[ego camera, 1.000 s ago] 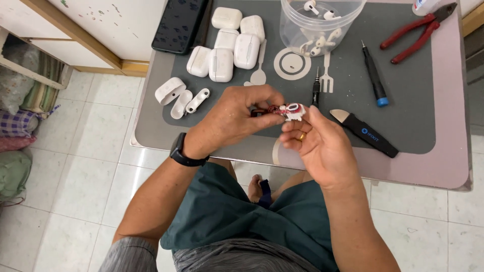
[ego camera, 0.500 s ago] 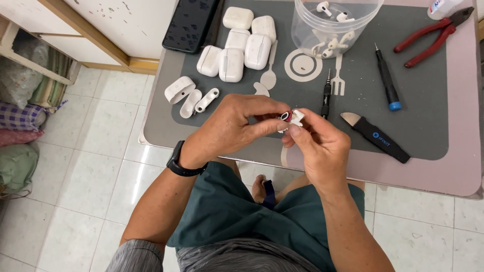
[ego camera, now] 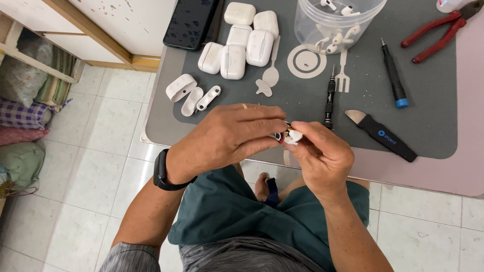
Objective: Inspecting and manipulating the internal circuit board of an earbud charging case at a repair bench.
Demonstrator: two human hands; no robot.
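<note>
A small white earbud piece, with a bit of red and dark showing at one end, sits pinched between both hands just above the near edge of the table. The left hand curls over it from the side, its grip closed with fingertips pressed onto the piece; a ring shows on one finger and a black band wraps the wrist. The right hand has thumb and forefinger closed tight on the same piece from the other side.

Just beyond the hands, on the grey mat, a slim black screwdriver lies pointing away, and to its right a black pry tool lies at a slant. Farther right is a blue-tipped screwdriver, and red-handled pliers lie near the far corner. A clear plastic tub holding loose white earbuds stands at the back. Left of it is a cluster of closed white earbud cases, with a black phone beside them. Nearer the left edge lie opened white case parts.
</note>
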